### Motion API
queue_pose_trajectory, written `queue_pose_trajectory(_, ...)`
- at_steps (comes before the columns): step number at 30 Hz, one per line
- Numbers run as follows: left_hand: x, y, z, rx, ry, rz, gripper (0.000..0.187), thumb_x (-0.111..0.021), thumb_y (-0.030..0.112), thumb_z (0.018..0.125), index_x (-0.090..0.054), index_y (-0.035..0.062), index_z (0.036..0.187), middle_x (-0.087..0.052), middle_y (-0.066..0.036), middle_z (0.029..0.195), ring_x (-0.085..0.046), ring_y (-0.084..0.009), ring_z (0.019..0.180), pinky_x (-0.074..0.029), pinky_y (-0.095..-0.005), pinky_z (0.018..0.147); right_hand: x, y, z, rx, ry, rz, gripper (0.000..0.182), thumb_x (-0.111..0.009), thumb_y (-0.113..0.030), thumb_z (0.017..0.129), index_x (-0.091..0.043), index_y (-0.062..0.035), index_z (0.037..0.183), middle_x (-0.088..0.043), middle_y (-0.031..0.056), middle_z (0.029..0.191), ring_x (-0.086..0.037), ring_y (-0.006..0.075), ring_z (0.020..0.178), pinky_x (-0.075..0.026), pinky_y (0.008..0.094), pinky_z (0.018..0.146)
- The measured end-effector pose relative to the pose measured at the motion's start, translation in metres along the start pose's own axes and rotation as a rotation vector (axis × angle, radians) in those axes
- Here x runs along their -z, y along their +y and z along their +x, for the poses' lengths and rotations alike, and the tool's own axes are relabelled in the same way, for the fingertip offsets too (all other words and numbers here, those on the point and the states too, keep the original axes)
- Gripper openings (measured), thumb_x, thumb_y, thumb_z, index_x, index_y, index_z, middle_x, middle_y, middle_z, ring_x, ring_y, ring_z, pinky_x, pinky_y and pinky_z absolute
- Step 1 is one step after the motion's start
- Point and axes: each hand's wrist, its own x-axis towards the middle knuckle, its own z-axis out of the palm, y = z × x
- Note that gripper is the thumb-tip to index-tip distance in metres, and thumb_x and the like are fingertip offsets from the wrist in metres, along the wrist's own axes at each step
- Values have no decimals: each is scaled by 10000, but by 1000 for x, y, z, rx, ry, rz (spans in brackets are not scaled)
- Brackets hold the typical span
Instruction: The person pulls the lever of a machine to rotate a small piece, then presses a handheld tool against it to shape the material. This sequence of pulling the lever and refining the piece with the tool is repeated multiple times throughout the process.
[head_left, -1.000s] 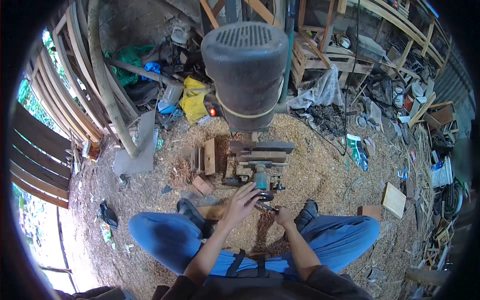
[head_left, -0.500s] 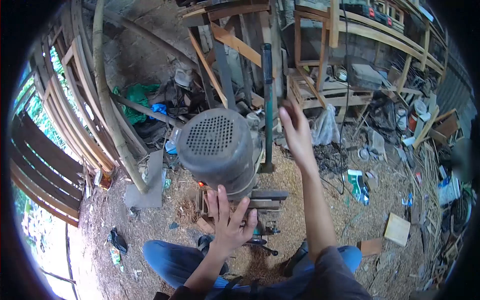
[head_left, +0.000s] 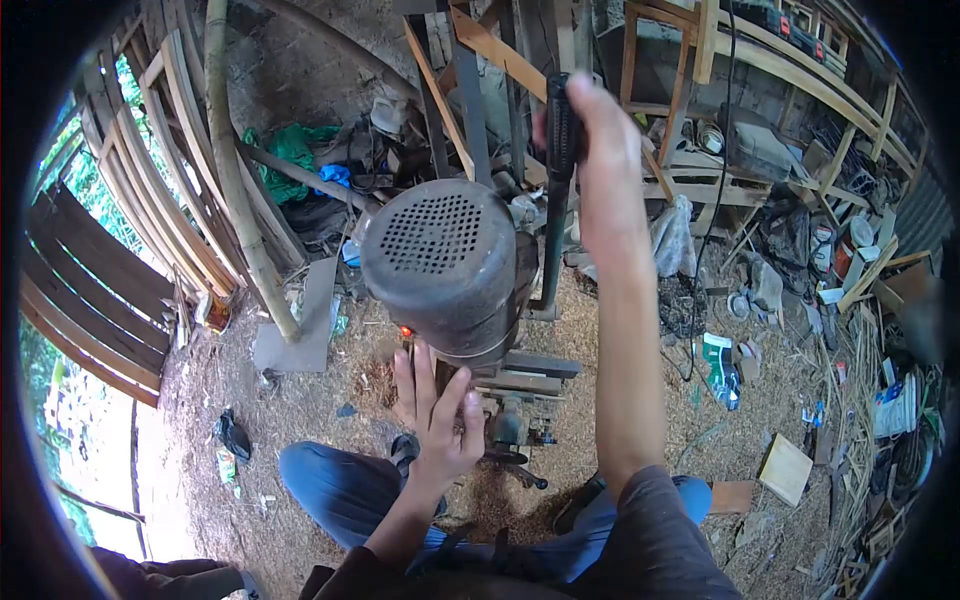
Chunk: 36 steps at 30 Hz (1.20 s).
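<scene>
A grey electric motor (head_left: 440, 275) with a perforated round cover stands upright in front of me, on a machine with a metal base (head_left: 530, 375). My left hand (head_left: 440, 430) lies below the motor with its fingers stretched and apart, touching or close to the machine's front; the exact contact is hidden. A small orange-red light (head_left: 405, 331) glows just above those fingertips. To the right of the motor rises a green lever (head_left: 556, 235) with a black ribbed grip. Around that grip is my right hand (head_left: 610, 160), thumb near the top, fingertips partly showing behind it.
Wood shavings cover the ground. Curved wooden slats (head_left: 170, 200) and a bamboo pole (head_left: 235, 170) lean at the left. Wooden frames (head_left: 650, 60) stand at the back, with a black hanging cable (head_left: 722, 180). A wooden block (head_left: 786, 470) lies on the right.
My right hand has moved up and closed round the lever's black grip, from open beside the lever. The lever now tilts to the right. The left hand stays by the machine's front.
</scene>
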Motion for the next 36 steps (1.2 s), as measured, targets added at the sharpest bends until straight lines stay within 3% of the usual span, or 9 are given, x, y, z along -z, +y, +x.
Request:
queue_pose_trajectory(3,11,3,4,33,-18,-51,496,-525,67,967,-421,109,1449,-233,-283,1608,-125,-476,1512,-96,-594,1197,-15,-21,25,-115,-31,-14,466,-589,-439,991,-689,-5,851,-577,-16,720,-480,59,651,-383,254,611)
queue_pose_trajectory(4,12,2,6,15,3,-64,502,-514,45,968,-408,95,1456,-261,-276,1600,-132,-455,1517,-99,-578,1203,-22,-16,23,-10,-19,-242,459,-543,-441,1007,-628,-39,802,-542,-17,639,-486,74,595,-372,260,591)
queue_pose_trajectory(5,17,1,4,13,5,-64,502,-514,45,968,-408,95,1456,-261,-276,1600,-132,-455,1517,-99,-578,1203,-27,-14,14,62,5,-192,406,-542,-371,1033,-606,-44,801,-497,-30,624,-437,50,559,-317,241,525)
queue_pose_trajectory(9,24,1,-1,82,5,-154,468,-506,38,972,-434,66,1434,-333,-274,1570,-174,-440,1513,-110,-563,1209,-39,-36,-94,79,122,-213,313,-566,-262,1034,-579,-42,811,-479,-43,624,-394,27,521,-251,213,472)
queue_pose_trajectory(11,27,4,-5,110,0,-168,448,-501,37,974,-452,57,1420,-354,-273,1560,-193,-436,1510,-121,-556,1211,-34,-50,-145,7,66,-214,322,-608,-211,1011,-568,-2,769,-515,-44,666,-431,32,627,-349,249,555)
queue_pose_trajectory(14,36,6,-12,87,-17,-213,367,-499,54,991,-515,37,1357,-379,-264,1550,-226,-440,1499,-159,-538,1210,-23,-63,-192,-147,-40,-263,324,-651,-177,978,-567,10,727,-532,-13,639,-456,57,613,-361,260,558)
queue_pose_trajectory(20,48,3,-37,112,-32,-273,343,-494,29,987,-569,17,1321,-420,-212,1541,-251,-388,1498,-179,-491,1209,-11,-44,-252,26,-51,-379,275,-672,-83,892,-563,17,661,-527,76,602,-497,199,566,-388,319,573)
queue_pose_trajectory(30,46,-12,-70,167,-89,-353,333,-474,63,1003,-548,55,1327,-437,-192,1536,-265,-380,1495,-170,-504,1208,5,-20,-311,226,-90,-361,242,-649,-61,830,-556,15,620,-556,87,623,-546,247,587,-455,367,654)
queue_pose_trajectory(36,30,-2,-88,99,-160,-502,299,-501,30,990,-604,45,1270,-560,-154,1437,-413,-348,1422,-261,-501,1187,7,-9,-326,303,-55,-335,285,-634,-117,856,-559,16,616,-559,72,597,-560,238,569,-476,386,666)
